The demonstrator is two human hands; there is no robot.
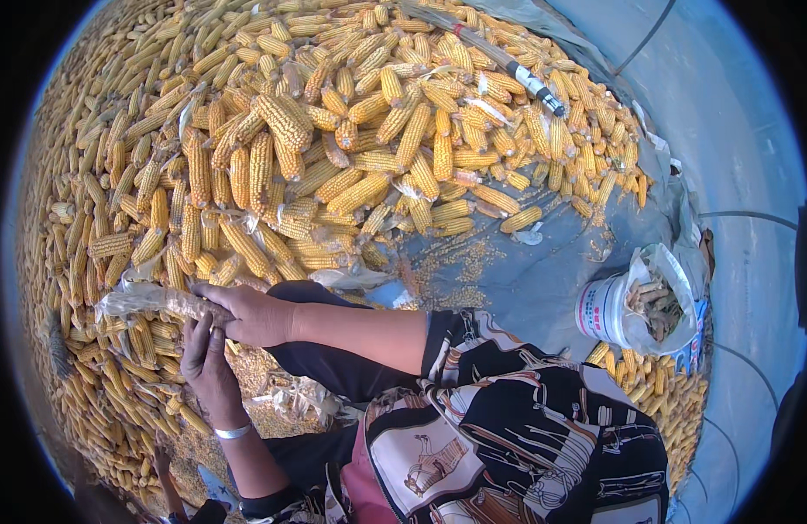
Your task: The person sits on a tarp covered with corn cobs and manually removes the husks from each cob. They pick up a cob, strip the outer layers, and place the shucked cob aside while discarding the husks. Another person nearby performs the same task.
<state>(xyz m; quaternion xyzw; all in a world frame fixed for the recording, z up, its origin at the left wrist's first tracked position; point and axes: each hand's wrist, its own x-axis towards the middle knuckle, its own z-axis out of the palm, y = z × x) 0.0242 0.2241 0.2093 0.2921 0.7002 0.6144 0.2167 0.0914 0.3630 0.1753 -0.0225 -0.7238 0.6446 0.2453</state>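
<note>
My right hand (257, 316) comes in from the right and is closed around one end of a corn cob (189, 304). Pale, dry husk (128, 301) trails from the cob's far end. Just below, my left hand (213, 374), with a light band at the wrist, reaches up. Its thumb and fingers are stretched apart, their tips against the underside of the cob and close to my right hand. The palm of the right hand hides part of the cob. Yellow ears of corn (277, 127) lie heaped in front of and around both hands.
Loose kernels (460, 262) are scattered over a grey sheet (543, 253). A white bucket (600, 313) of brown scraps stands at right by a bluish plastic wall (726, 113). A dark-and-white rod (539, 87) lies atop the heap. Another person's arm (166, 476) shows at lower left.
</note>
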